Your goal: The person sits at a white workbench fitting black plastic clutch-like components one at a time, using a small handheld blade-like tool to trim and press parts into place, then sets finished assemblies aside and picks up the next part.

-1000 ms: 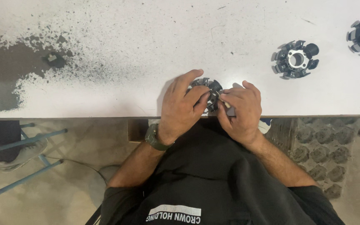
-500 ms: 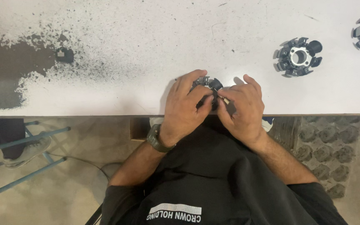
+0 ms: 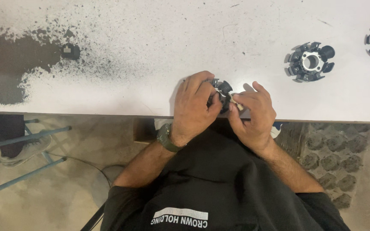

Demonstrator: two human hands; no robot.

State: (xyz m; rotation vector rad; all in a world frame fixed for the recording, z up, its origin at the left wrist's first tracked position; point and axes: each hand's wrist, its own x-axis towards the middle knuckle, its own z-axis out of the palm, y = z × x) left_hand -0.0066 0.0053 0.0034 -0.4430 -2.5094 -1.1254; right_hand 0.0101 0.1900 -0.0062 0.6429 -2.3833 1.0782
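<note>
2 hands, left hand (image 3: 193, 109) fingers curled around black toothed ring (image 3: 222, 90), right hand (image 3: 253, 115) fingers pinching it

The person wears a black shirt (image 3: 219, 184) with short sleeves. White letters sit on the front of it, above a pale bar. The arms are bare below the sleeves. A dark green watch (image 3: 166, 138) with a thick band goes around the left wrist.
</note>
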